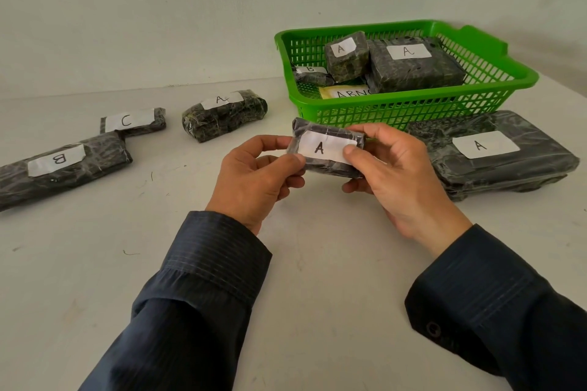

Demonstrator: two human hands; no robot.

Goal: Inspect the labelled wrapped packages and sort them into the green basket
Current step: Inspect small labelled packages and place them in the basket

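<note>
- Holding the small A package [327, 149] between them, both hands are above the counter [286, 279], near the middle of the view. Its white label with the letter A faces the camera.
- The left hand [260, 174] pinches the left end of this package between the thumb and the curled fingers.
- The right hand [390, 174] grips the right end. The thumb lies on the edge of the label and the fingers are curled behind and under the package.
- With the held package as the centre of the clock, the green basket [397, 111] stands on the counter at about 1 o'clock, just behind the hands.
- Inside the basket a cube-like A package [346, 55] stands tilted. A wide A package [413, 63] is at its 3 o'clock and touches it.
- A B package [309, 73] lies at 8 o'clock of the cube-like one, near the left wall. A yellow item [346, 93] with partly hidden letters lies at its 6 o'clock, against the front wall.
- A flat A package [495, 155] lies on the counter at 3 o'clock of the held one, just in front of the basket. I cannot tell if it touches the basket.
- A rounded A package [224, 114] lies at 10 o'clock, and a C package [133, 122] is farther out at 9 o'clock.
- A long B package [60, 168] lies near the left edge at about 9 o'clock, with its label upside down. Its end seems to touch the C package.
- Dark sleeves [206, 279] cover both wrists.
</note>
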